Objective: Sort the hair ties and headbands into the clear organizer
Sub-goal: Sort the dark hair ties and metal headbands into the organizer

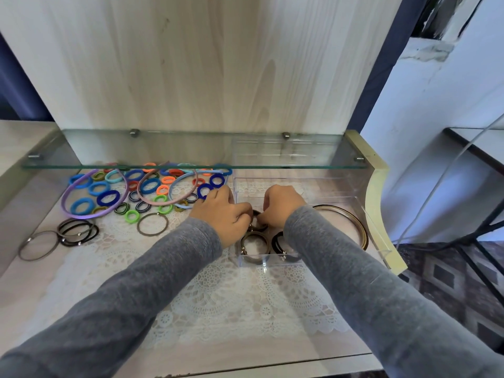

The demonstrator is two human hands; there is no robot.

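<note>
Head view: three headbands (64,199) left of clear organizer (377,238); inside it, one brown headband (350,216), two dark ties (256,233). Left grip (223,214), right grip (281,204) both pinch a third tie (257,213) over it.

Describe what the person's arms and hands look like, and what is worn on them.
Both arms wear long grey sleeves of a soft knit: the left sleeve and right sleeve each end plainly at the wrist. The left hand and right hand are bare: no gloves, and no ring, watch or bracelet shows from this view.
</note>
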